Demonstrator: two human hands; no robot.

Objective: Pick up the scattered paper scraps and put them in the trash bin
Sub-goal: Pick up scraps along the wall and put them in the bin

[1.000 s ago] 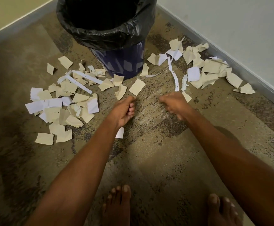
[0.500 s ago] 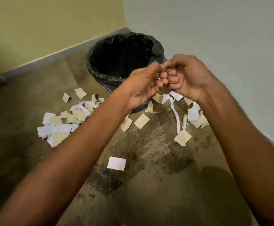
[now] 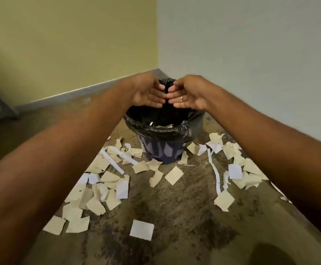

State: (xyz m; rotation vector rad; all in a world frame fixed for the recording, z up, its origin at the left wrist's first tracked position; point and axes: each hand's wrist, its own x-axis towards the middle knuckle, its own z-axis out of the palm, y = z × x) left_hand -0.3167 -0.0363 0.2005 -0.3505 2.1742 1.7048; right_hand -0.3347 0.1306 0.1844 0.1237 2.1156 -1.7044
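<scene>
Your left hand (image 3: 148,92) and right hand (image 3: 191,95) hover over the black-lined blue trash bin (image 3: 161,131), fingers (image 3: 156,97) straight, empty. Most beige and white paper scraps (image 3: 174,175) litter the carpet (image 3: 184,217); you look barely started.

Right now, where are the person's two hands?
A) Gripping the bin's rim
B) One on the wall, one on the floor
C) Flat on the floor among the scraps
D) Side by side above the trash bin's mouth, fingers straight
D: the left hand and right hand hover side by side over the trash bin, fingers straight with no scrap visible in them, while paper scraps lie on the floor around it.
</scene>
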